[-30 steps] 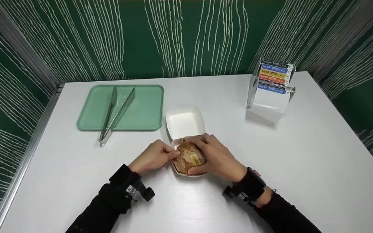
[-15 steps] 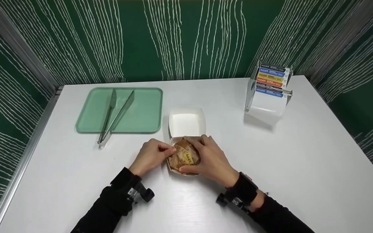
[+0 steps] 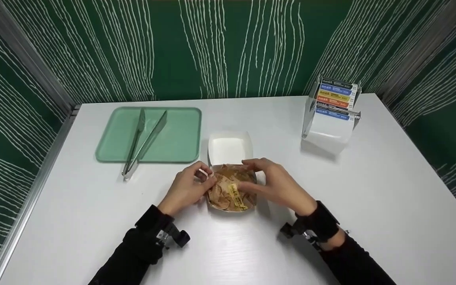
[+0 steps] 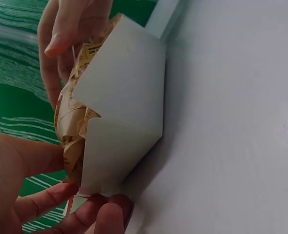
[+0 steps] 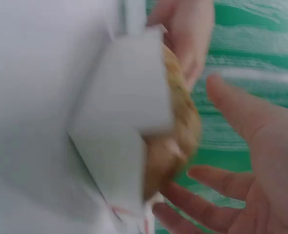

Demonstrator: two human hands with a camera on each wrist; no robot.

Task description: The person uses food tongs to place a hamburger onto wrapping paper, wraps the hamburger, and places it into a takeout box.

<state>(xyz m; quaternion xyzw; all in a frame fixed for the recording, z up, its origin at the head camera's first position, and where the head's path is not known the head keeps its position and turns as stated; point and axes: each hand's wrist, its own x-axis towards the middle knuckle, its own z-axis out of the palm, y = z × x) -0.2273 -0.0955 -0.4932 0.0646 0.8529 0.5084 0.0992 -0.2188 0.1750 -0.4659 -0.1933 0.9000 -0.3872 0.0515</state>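
A burger wrapped in brown printed paper [image 3: 222, 194], with a yellow label on top, sits in the base of an open white burger box [image 3: 231, 149]. The box lid is folded back away from me. At the left rim, my left hand [image 3: 186, 186] pinches an edge of the paper between thumb and finger; in the left wrist view its other fingers lie against the box wall [image 4: 119, 156]. My right hand [image 3: 281, 184] hovers over the right side of the burger, thumb and fingers spread. The right wrist view shows a gap between its thumb and the wrapper [image 5: 185, 119].
Metal tongs [image 3: 132, 156] lie across a green tray [image 3: 107, 148] at the back left, their joined end past its front edge. A metal rack of label rolls [image 3: 329, 122] stands at the back right. Green walls enclose the white table [image 3: 386, 186].
My right hand has let go of the wrapped burger, opened and moved right and up. The burger's label and paper show more fully. My left hand stays at the left rim.
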